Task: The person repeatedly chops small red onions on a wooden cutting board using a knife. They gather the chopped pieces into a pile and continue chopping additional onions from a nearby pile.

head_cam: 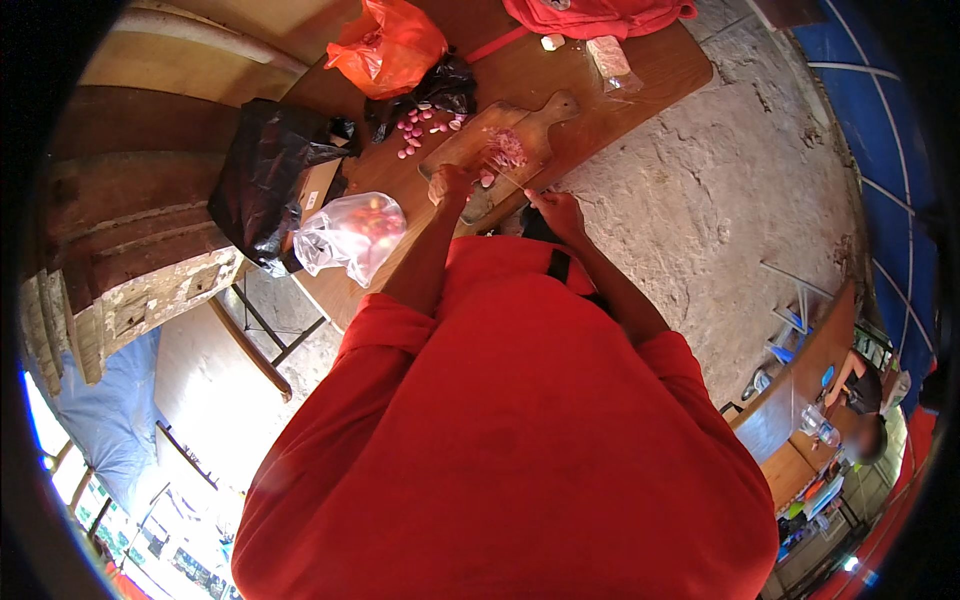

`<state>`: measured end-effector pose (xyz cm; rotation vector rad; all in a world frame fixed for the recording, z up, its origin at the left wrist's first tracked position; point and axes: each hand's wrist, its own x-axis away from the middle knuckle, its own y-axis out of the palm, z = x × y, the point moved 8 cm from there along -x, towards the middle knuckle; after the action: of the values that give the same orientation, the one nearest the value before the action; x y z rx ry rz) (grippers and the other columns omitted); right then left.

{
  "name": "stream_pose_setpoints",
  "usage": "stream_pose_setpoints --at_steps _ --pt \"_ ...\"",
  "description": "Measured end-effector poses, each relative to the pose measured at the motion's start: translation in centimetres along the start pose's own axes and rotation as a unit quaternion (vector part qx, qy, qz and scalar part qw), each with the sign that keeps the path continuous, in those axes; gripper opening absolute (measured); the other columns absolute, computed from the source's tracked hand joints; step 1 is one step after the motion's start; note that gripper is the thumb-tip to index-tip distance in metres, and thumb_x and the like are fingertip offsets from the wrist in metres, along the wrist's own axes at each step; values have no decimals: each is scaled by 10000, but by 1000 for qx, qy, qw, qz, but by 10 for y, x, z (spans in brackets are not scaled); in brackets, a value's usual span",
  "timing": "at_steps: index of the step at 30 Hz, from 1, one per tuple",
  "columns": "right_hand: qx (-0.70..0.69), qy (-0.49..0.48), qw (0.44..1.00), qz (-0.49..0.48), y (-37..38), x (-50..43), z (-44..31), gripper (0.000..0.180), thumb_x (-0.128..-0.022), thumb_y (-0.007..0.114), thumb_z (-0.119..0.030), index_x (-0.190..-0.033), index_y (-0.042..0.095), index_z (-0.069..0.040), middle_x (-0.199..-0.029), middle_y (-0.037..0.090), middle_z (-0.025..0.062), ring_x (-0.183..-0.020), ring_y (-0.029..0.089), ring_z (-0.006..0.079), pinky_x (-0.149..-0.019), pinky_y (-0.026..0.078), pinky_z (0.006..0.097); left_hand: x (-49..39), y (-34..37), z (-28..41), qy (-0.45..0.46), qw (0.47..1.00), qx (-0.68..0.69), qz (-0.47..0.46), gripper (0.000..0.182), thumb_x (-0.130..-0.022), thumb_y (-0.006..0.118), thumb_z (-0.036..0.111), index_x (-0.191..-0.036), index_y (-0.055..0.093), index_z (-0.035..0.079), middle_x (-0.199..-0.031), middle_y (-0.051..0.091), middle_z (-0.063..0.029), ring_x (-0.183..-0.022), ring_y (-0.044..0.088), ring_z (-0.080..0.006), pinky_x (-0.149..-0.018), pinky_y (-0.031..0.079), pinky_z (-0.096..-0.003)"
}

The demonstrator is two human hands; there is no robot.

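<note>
A wooden cutting board [555, 111] with a rounded handle lies at the table's near edge. On it is a small heap of finely sliced shallots [504, 147], pinkish purple. My right hand [559, 216] grips a knife whose thin blade [511, 176] reaches over the board towards the heap. A larger shallot piece [487, 178] sits beside the blade. My left hand [451, 185] rests at the board's left side with its fingers curled; whether something is under them is hidden. Several peeled shallots [410, 137] lie on the table left of the board.
Around the wooden table [630, 97] are an orange plastic bag [390, 52], black plastic bags [259, 176], a clear bag of reddish produce [364, 229], a wrapped block [609, 58] and red cloth [600, 16]. A person [862, 390] sits at another table, far right.
</note>
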<state>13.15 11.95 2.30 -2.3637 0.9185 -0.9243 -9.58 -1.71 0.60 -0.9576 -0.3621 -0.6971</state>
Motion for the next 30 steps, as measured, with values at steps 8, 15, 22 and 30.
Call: stream_pose_setpoints --at_steps 8,15,22,30 --pt "20 -9 999 -38 2 -1 4 507 -817 650 -540 -710 720 -50 -605 640 92 -598 629 185 -599 466 333 2 1 -1 -14 1000 -24 -15 326 -722 744 446 -639 678 138 -572 661 19 -492 643 -109 -524 507 -279" --pt "36 -44 998 -38 6 -9 -6 520 -815 639 -556 -732 725 -50 -659 667 102 -644 651 215 -639 483 343 -5 1 -2 6 999 -27 30 297 -754 745 329 -582 612 128 -518 611 -20 -425 588 -138 -453 480 -317" --pt "49 10 998 -33 -10 6 5 511 -831 623 -552 -764 732 -58 -690 680 103 -669 659 216 -642 485 337 2 -2 -1 -15 1000 -21 -1 272 -708 767 381 -624 672 140 -521 622 19 -467 617 -115 -512 497 -302" --pt "22 -42 999 -19 -10 0 -6 496 -842 619 -539 -761 727 -63 -666 662 85 -663 647 200 -637 474 329 1 -2 -5 -72 997 6 -20 277 -700 768 397 -637 700 136 -570 659 23 -528 653 -98 -574 517 -276"
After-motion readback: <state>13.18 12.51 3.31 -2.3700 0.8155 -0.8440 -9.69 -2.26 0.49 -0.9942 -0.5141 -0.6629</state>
